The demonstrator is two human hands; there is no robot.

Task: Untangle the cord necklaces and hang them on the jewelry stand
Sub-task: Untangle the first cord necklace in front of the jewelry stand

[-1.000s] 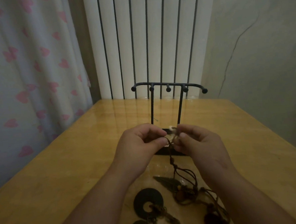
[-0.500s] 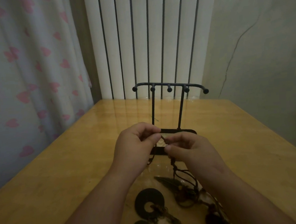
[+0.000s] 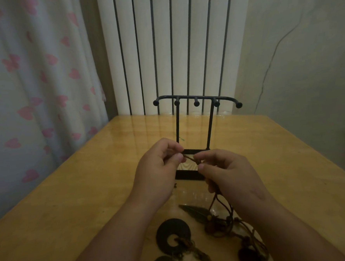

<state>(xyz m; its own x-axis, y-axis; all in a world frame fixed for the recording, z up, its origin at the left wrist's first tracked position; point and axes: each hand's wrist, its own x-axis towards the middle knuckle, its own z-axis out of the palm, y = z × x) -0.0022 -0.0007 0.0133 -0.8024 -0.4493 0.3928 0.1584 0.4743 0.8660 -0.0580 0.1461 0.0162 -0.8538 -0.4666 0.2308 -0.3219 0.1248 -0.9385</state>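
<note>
A black metal jewelry stand point(image 3: 196, 100) with several knobbed pegs stands on the wooden table, its pegs bare. Just in front of its base, my left hand point(image 3: 158, 171) and my right hand point(image 3: 228, 173) each pinch a short stretch of brown cord point(image 3: 190, 159) held taut between them. The cord runs down under my right hand to a tangle of cord necklaces point(image 3: 223, 222) lying near the table's front. A dark ring pendant point(image 3: 173, 238), a leaf-shaped pendant point(image 3: 194, 210) and other dark round pendants lie among the cords.
The wooden table point(image 3: 71, 207) reaches back to a white ribbed radiator point(image 3: 172, 49). A curtain with pink hearts point(image 3: 33, 88) hangs at the left. A pale wall point(image 3: 304, 61) stands at the right.
Both hands have dropped slightly and shifted their pinch along the cord. A short taut length now shows between the fingertips, which were nearly touching before.
</note>
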